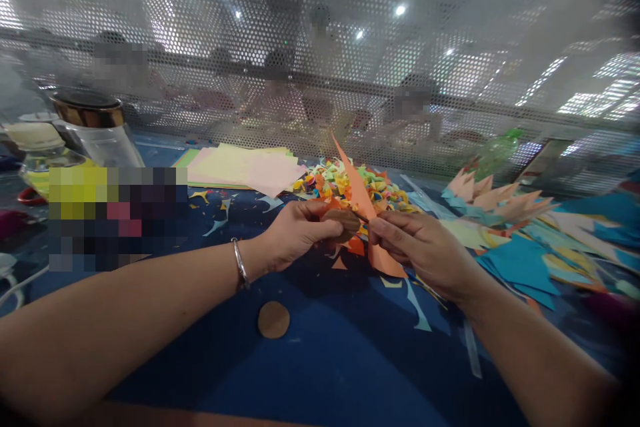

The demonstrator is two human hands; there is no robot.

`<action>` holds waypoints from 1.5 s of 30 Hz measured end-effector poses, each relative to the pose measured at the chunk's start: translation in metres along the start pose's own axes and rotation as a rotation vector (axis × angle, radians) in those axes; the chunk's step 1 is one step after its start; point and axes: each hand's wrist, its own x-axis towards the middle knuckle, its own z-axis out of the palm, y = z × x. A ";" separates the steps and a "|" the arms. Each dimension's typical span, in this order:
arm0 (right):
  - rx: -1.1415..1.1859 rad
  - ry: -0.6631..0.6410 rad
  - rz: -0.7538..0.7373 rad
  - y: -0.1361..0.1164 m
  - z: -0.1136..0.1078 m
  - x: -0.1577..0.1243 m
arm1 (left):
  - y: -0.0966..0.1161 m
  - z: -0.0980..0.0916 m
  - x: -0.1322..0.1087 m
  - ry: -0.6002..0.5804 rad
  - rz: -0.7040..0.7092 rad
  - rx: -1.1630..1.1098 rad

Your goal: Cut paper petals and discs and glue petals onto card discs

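Note:
My left hand pinches a round brown disc together with orange paper, thumb on the disc's face. My right hand is closed around a thin dark tool. Only a short bit of it shows, pointing at the disc's edge; the rest is hidden by my fingers. A long, pointed piece of orange paper stands up between my hands and runs down behind my right fingertips. Nearer to me, a second brown disc lies flat on the dark blue table.
Behind my hands lies a heap of colourful paper scraps, with a stack of pastel paper sheets to its left. Bottles and a lidded jar stand at left. Folded paper points and blue sheets lie at right. A perforated screen closes off the back.

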 end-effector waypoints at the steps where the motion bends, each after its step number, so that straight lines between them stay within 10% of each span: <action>1: 0.011 -0.004 0.007 0.000 0.000 0.000 | 0.001 0.001 0.000 -0.005 -0.001 -0.006; 45: 0.149 -0.013 0.072 0.004 0.004 0.000 | 0.000 0.001 0.000 0.020 0.018 0.056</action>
